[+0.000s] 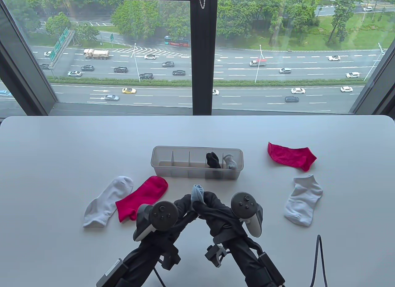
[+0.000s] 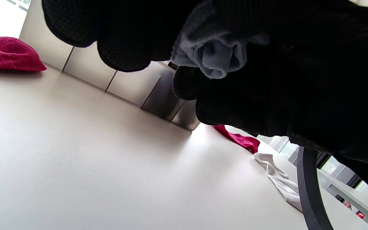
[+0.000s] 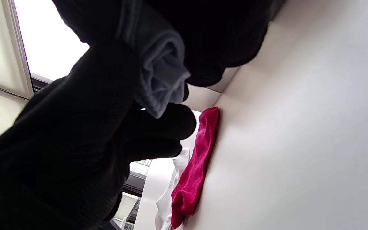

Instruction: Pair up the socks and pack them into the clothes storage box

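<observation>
This looks like an upper-floor room in an office-type building rather than a home — a plain white table (image 1: 61, 151) is pushed against a large dark-framed window (image 1: 202, 67) that looks steeply down on a multi-lane highway (image 1: 185, 67) with cars, a bus and green road signs, with trees beyond. A black cable (image 1: 319, 259) trails over the table's near edge — a recording set-up, not a lived-in room.
</observation>
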`<state>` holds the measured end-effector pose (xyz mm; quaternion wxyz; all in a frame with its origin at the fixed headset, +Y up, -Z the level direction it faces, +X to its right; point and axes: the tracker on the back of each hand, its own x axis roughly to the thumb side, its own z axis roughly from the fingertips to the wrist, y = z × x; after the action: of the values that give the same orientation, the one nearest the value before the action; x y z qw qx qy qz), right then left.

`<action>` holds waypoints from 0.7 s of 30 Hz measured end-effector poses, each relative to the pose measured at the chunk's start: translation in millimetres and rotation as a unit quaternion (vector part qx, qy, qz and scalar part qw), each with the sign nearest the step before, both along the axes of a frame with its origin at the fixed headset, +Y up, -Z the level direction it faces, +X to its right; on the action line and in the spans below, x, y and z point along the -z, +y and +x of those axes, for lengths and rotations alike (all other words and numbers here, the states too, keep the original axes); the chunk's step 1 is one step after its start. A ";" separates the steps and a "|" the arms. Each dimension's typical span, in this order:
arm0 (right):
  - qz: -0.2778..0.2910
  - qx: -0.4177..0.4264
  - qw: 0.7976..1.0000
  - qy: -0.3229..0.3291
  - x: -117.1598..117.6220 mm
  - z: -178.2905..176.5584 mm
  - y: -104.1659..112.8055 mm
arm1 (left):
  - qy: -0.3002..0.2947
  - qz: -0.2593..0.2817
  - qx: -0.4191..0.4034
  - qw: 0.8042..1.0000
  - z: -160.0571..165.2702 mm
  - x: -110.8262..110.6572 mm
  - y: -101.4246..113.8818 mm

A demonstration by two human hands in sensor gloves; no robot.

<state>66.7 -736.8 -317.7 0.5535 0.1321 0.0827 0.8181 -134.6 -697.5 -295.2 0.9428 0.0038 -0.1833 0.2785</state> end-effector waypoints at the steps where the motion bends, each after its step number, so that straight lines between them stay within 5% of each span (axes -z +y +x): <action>1: 0.005 -0.008 1.000 -0.011 -0.6 1.2 0.1 | 0.005 0.010 -0.008 1.000 -0.5 -0.3 1.4; 4: 0.011 0.006 1.000 -0.021 -2.4 3.0 0.9 | 0.004 0.015 -0.032 0.999 -2.6 -0.5 5.0; 8: 0.007 0.036 0.998 0.057 0.5 3.1 3.4 | 0.020 0.014 -0.069 0.997 -13.3 3.1 7.9; 21: 0.004 0.017 0.999 0.034 -3.8 -3.8 4.3 | -0.001 0.009 -0.086 0.996 -15.5 4.5 1.4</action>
<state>62.8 -732.6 -313.9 0.5634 0.1633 0.0963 0.8042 -150.1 -696.0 -299.7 0.9151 0.0280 -0.1860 0.3567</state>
